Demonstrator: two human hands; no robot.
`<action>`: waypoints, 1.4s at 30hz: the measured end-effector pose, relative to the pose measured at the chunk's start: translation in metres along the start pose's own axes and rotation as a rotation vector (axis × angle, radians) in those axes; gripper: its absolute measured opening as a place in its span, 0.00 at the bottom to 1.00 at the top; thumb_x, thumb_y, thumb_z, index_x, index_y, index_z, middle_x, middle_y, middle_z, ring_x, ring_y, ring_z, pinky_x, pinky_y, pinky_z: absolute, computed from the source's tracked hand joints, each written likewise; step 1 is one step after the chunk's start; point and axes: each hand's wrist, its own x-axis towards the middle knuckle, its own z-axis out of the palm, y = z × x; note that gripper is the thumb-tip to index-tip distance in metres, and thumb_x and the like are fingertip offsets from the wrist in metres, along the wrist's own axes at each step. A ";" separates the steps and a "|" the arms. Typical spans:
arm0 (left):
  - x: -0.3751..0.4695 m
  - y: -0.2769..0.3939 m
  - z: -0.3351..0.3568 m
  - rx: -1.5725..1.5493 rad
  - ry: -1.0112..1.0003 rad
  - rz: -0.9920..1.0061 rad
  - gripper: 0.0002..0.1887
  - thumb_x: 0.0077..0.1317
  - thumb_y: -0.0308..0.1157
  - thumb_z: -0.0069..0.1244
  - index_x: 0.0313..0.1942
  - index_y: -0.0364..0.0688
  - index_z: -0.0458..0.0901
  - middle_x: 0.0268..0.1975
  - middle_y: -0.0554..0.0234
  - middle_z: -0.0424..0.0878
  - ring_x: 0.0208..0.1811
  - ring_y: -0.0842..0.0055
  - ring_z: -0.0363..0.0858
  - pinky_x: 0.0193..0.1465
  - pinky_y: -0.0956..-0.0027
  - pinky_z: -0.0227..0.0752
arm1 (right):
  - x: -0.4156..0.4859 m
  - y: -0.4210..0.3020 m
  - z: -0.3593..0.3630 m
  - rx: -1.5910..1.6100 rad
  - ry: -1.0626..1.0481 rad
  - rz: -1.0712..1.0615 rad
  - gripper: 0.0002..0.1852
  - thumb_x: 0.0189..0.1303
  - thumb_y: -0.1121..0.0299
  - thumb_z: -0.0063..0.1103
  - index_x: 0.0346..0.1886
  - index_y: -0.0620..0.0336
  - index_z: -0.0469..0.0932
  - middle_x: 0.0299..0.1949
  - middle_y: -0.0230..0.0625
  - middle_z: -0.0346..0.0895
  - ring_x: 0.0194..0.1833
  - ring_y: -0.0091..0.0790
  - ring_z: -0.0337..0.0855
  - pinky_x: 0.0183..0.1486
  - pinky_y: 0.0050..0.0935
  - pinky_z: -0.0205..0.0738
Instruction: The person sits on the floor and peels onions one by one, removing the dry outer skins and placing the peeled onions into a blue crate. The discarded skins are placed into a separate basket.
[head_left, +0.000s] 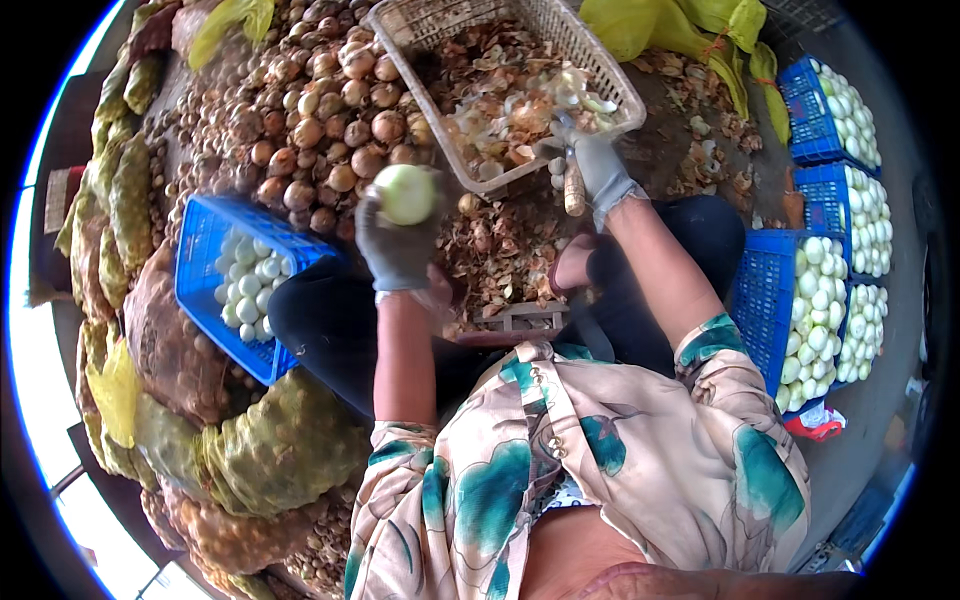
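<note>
Gloved in grey, my left hand (399, 251) grips a peeled, pale green-white onion (406, 193) in front of the onion heap. My right hand (600, 166), also gloved, holds a knife by its wooden handle (574, 187). The knife's blade points away from me, over the near right corner of a worn plastic basket (471, 184). Papery onion skins and pale peelings (517, 105) lie inside that basket. Between my feet more brown skins (495, 259) cover the ground. Left of my knee, a tilted blue crate (225, 214) holds several peeled onions (251, 285).
Unpeeled onions (315, 131) spread across the floor ahead and left. Filled mesh sacks (277, 442) line the left side. Blue crates (765, 292) heaped with peeled onions (814, 300) stand at my right. Yellow bags (637, 30) lie beyond the basket.
</note>
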 end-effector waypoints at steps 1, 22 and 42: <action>0.002 0.028 -0.013 0.026 0.011 0.209 0.38 0.61 0.47 0.59 0.67 0.36 0.69 0.63 0.37 0.76 0.64 0.44 0.75 0.61 0.41 0.75 | -0.001 0.008 0.003 -0.077 -0.022 0.008 0.17 0.79 0.59 0.53 0.62 0.57 0.73 0.37 0.39 0.87 0.21 0.22 0.78 0.21 0.24 0.73; 0.149 0.047 -0.230 2.067 0.826 0.341 0.25 0.54 0.54 0.63 0.36 0.37 0.90 0.40 0.39 0.90 0.43 0.46 0.89 0.52 0.48 0.83 | -0.036 0.019 0.045 -0.272 0.069 0.111 0.19 0.76 0.54 0.60 0.52 0.62 0.84 0.27 0.30 0.79 0.18 0.16 0.73 0.18 0.17 0.64; 0.059 0.011 -0.074 0.769 0.447 0.344 0.24 0.62 0.29 0.67 0.56 0.29 0.84 0.49 0.58 0.88 0.44 0.75 0.87 0.45 0.69 0.84 | -0.041 0.035 0.030 -0.876 -0.180 -0.244 0.21 0.73 0.63 0.60 0.65 0.62 0.79 0.41 0.46 0.88 0.36 0.39 0.89 0.39 0.33 0.81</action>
